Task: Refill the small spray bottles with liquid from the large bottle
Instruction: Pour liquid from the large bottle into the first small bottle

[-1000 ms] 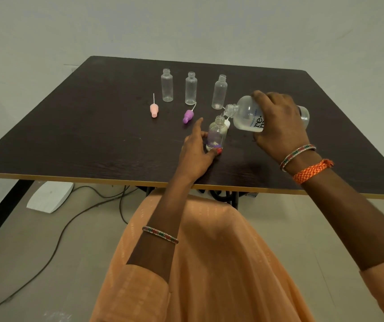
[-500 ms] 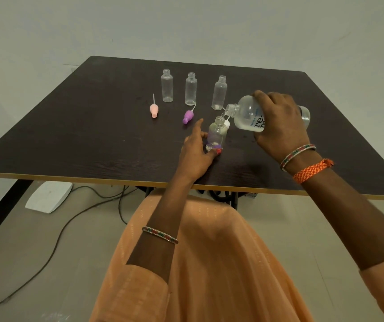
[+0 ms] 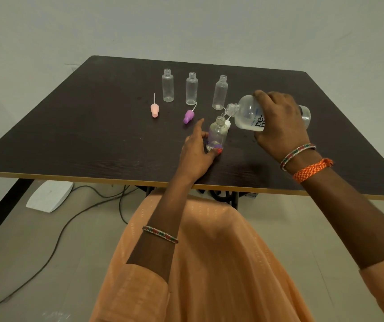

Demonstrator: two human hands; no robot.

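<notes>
Head view: we see the right hand (image 3: 279, 126) wrapped round the large bottle (image 3: 249, 112), tipped nearly level with its neck just above the mouth of a small spray bottle (image 3: 217, 133). That bottle stands on the desk (image 3: 70, 140), its base pinched by the left hand (image 3: 195, 152). We judge both bottles light, thin-walled plastic, smooth and likely slippery when wet; the small one tips easily, so a low hold suits it. Three uncapped bottles (image 3: 191, 88) stand behind it.
</notes>
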